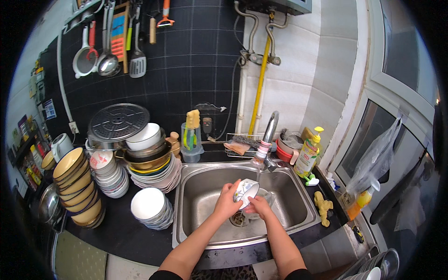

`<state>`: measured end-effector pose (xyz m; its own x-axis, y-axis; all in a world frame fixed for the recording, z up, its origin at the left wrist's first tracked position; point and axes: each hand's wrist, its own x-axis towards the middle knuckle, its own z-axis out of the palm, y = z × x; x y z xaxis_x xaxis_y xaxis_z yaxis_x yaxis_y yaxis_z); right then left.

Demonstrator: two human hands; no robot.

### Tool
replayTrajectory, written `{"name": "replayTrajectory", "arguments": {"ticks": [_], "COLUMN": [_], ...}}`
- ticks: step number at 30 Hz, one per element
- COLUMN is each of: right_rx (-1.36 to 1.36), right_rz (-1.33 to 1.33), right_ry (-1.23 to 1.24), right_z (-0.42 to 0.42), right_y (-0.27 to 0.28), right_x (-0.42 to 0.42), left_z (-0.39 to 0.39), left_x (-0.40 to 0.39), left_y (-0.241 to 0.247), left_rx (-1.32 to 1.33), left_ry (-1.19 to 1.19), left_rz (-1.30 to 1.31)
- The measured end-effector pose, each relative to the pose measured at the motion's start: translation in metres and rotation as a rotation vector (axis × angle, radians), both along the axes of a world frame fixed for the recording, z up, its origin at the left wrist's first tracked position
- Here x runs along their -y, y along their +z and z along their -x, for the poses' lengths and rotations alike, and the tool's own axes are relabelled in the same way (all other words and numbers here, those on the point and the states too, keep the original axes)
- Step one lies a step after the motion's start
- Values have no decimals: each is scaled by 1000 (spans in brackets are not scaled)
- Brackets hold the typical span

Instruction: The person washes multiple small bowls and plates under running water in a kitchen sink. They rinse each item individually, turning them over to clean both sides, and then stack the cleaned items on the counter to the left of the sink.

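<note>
Over the stainless steel sink (206, 196), my left hand (229, 200) grips a small white bowl with a floral pattern (247, 191) by its side. My right hand (258, 207) touches the lower rim of the same bowl. The bowl is tilted, its opening towards the lower right. Water runs from the faucet (271, 127) just behind it. Beneath the hands, a clear item, hard to make out, lies near the drain (239, 218).
Left of the sink stand a stack of white bowls (148, 203), plates under pots (157, 175) and tall yellow bowls (78, 189). A dish soap bottle (307, 155) and ginger root (323, 208) are at the right. A wire rack (241, 145) sits behind the sink.
</note>
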<state>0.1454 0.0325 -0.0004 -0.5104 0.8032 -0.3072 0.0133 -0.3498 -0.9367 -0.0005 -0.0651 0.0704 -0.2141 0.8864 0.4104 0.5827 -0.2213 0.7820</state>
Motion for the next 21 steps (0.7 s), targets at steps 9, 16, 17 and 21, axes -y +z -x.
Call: {"name": "replayTrajectory", "arguments": {"ticks": [9, 16, 17, 21], "right_rx": [37, 36, 38, 42], "right_rz": [-292, -324, -332, -346], "right_ry": [143, 105, 93, 55], "right_z": [17, 36, 38, 45], "right_y": [4, 24, 26, 44], "right_x": [13, 30, 32, 48], "left_z": [28, 42, 42, 48], "left_x": [63, 94, 97, 108], "left_y": [35, 54, 56, 63], "left_rx": [-449, -696, -735, -800], "left_ry": [-47, 107, 145, 242], "left_rz": [-141, -327, -329, -360]}}
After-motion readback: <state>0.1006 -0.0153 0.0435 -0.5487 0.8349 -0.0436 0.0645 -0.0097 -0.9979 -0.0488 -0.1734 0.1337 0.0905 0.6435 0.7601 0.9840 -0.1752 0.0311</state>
